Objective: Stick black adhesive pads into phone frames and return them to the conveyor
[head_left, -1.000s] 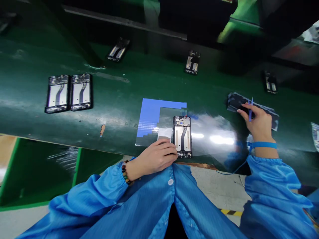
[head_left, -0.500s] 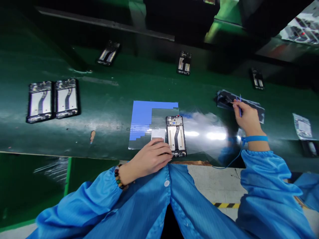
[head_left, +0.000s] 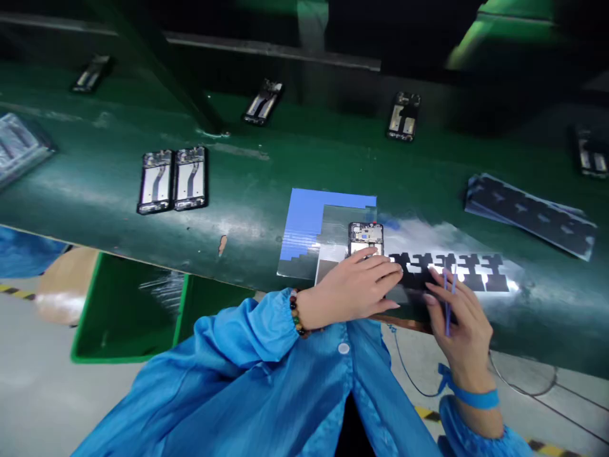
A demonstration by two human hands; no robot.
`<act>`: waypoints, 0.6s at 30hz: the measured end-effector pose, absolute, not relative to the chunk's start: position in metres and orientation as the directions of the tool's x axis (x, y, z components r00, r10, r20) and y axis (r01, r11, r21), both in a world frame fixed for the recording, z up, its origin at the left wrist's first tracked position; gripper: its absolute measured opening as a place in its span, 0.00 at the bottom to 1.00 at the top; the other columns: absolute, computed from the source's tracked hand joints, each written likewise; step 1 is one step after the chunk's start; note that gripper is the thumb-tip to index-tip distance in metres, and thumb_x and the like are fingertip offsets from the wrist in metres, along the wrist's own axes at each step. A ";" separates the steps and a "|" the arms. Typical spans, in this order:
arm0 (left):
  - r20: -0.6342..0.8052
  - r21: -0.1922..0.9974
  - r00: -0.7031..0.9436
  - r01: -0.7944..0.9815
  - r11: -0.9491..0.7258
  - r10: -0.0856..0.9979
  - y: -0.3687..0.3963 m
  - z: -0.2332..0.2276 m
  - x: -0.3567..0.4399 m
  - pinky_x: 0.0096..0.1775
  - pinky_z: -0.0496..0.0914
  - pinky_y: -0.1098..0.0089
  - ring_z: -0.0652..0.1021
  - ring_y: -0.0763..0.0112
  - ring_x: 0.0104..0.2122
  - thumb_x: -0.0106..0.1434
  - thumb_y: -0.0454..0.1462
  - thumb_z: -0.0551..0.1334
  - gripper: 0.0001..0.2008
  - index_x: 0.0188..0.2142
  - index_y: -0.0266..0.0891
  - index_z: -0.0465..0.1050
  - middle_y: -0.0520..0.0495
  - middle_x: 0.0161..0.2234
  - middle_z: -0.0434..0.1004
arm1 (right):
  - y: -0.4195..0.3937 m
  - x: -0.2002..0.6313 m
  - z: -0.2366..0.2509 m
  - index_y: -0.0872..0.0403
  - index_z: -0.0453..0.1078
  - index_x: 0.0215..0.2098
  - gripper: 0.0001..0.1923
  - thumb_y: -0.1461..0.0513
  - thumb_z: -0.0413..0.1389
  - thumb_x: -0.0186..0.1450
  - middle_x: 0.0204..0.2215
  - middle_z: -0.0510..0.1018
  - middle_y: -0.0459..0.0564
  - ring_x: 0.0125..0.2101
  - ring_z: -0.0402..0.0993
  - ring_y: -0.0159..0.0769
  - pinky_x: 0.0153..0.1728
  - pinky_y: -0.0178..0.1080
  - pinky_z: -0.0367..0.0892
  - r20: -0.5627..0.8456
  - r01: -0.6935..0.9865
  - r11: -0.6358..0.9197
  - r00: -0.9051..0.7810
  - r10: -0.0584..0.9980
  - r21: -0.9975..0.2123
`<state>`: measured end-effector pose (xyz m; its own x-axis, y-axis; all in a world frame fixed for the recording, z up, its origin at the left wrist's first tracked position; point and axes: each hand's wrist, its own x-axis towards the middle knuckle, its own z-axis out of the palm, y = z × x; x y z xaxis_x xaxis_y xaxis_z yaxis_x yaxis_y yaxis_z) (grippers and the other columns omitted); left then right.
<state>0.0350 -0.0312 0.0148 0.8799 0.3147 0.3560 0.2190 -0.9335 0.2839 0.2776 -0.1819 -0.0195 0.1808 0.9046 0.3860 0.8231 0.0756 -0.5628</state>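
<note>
In the head view, my left hand (head_left: pixel 354 285) stretches across the lower part of an opened phone (head_left: pixel 365 233), hiding its lower half. Its fingers are extended, and the fingertips reach the left end of a strip of black die-cut stickers (head_left: pixel 495 282). Purple tweezers (head_left: pixel 448 311) are held in my right hand (head_left: pixel 464 320), upright over the middle of that strip. My right fingertips are close to the strip; whether they touch it I cannot tell. Under the phone's left side lies a clear sheet with a blue stepped pattern (head_left: pixel 299 222).
More black sticker strips (head_left: pixel 528 212) are stacked to the right. Two opened phones (head_left: pixel 157 181) lie side by side on the left, with others along the back, one being a phone (head_left: pixel 403 117). A green bin (head_left: pixel 128 311) stands below the bench edge.
My right hand has come from the strip stack toward the phone, and a sticker strip now lies at the front. My left hand has shifted right over the phone. The view has turned left.
</note>
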 end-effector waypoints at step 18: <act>0.216 0.161 0.928 0.273 -0.948 0.304 -0.045 0.008 0.049 0.73 0.61 0.50 0.76 0.54 0.63 0.77 0.56 0.61 0.30 0.62 0.31 0.76 0.37 0.63 0.79 | -0.145 0.290 -0.008 0.51 0.83 0.46 0.18 0.46 0.66 0.71 0.45 0.88 0.53 0.44 0.86 0.44 0.53 0.50 0.78 0.142 0.427 -0.163 0.597 0.790 -0.889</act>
